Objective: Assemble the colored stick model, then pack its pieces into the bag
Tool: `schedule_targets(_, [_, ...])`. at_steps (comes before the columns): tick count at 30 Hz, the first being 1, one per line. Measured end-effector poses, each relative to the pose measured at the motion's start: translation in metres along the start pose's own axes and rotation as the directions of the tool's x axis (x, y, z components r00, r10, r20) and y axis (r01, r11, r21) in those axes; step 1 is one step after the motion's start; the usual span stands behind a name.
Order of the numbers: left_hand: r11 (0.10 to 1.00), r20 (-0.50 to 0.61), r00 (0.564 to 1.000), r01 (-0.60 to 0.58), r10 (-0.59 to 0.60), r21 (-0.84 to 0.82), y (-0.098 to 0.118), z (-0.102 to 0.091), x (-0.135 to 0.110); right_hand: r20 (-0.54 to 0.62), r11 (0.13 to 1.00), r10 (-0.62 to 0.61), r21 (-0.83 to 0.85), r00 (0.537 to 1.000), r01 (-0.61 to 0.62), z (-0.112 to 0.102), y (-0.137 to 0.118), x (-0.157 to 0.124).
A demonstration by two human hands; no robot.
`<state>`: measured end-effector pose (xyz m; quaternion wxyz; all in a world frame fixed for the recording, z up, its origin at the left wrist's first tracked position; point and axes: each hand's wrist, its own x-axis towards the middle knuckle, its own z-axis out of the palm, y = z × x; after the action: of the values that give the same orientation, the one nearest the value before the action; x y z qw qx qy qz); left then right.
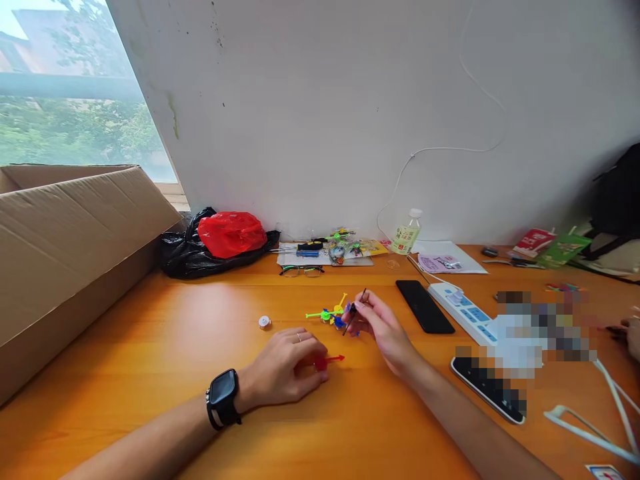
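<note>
My left hand (287, 367), with a ring and a black watch, rests on the table, its fingers closed around a small red plastic piece (321, 363). An arrow-shaped tip of that piece points right. Just above the table, my right hand (377, 327) pinches a small black plastic piece (353, 309) with thin arms sticking out up and down. Its middle is partly hidden by the fingers. Between and beyond the hands lie a green plastic piece (325, 315), a yellow one (339, 309) and a blue one (339, 322), close together. A small white round spool-like object (265, 323) stands left of them.
A cardboard box (75, 247) stands at left, beside black and red bags (233, 233). Glasses (302, 271), screwdrivers (309, 249) and a bottle (406, 233) line the wall. A black phone (425, 307) and power strip (463, 313) lie right. Another person's hand (633, 337) shows at the right edge.
</note>
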<state>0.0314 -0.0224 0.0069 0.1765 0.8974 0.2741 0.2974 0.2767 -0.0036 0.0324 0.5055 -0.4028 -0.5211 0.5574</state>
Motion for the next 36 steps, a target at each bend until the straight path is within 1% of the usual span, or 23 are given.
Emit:
schedule_targets(1, [1.000,0.033,0.999,-0.012,0.012,0.006,0.000,0.000,0.001,-0.023,1.000,0.002,0.000,1.000,-0.002,0.000,0.000,0.001])
schedule_targets(3, [1.000,0.029,1.000,0.000,0.000,0.020,-0.001,0.001,0.003,-0.050,0.999,-0.011,-0.042,0.999,0.009,0.000,0.001,0.002])
schedule_targets(5, [0.997,-0.027,0.997,0.071,-0.071,0.033,-0.003,0.003,0.003,-0.045,0.993,-0.039,-0.112,0.998,0.034,0.001,0.004,0.001])
schedule_targets(8, [0.978,-0.097,0.975,0.205,-0.200,0.048,-0.008,0.004,0.002,0.033,0.952,-0.096,-0.289,0.995,0.101,0.004,0.007,-0.004])
schedule_targets(9, [0.971,-0.106,0.968,0.235,-0.229,0.052,-0.009,0.004,0.001,0.072,0.920,-0.109,-0.370,0.991,0.128,0.005,0.007,-0.007])
schedule_targets(11, [0.965,-0.106,0.962,0.258,-0.252,0.053,-0.010,0.006,0.000,0.154,0.823,-0.104,-0.541,0.982,0.172,0.009,0.008,-0.013])
schedule_targets(13, [0.965,-0.095,0.963,0.258,-0.253,0.043,-0.010,0.007,0.000,0.212,0.721,-0.056,-0.668,0.976,0.186,0.014,0.008,-0.019])
schedule_targets(15, [0.966,-0.083,0.964,0.256,-0.253,0.028,-0.010,0.008,0.000,0.236,0.653,0.006,-0.737,0.972,0.175,0.019,0.009,-0.023])
schedule_targets(18, [0.965,-0.067,0.964,0.260,-0.259,0.016,-0.007,0.007,0.001,0.236,0.606,0.072,-0.782,0.969,0.146,0.022,0.013,-0.025])
schedule_targets(21, [0.968,-0.050,0.967,0.251,-0.250,0.013,-0.005,0.004,0.002,0.254,0.588,0.093,-0.795,0.963,0.153,0.020,0.016,-0.024])
schedule_targets(26, [0.972,-0.037,0.971,0.235,-0.234,0.021,-0.003,0.004,0.001,0.297,0.603,0.055,-0.771,0.953,0.205,0.016,0.019,-0.024])
schedule_targets(31, [0.978,-0.017,0.978,0.209,-0.209,0.007,-0.001,0.003,0.001,0.294,0.613,0.035,-0.761,0.955,0.212,0.017,0.022,-0.024])
schedule_targets(36, [0.984,-0.031,0.984,0.176,-0.176,-0.016,0.001,0.003,0.001,0.275,0.622,0.040,-0.759,0.961,0.192,0.018,0.020,-0.024])
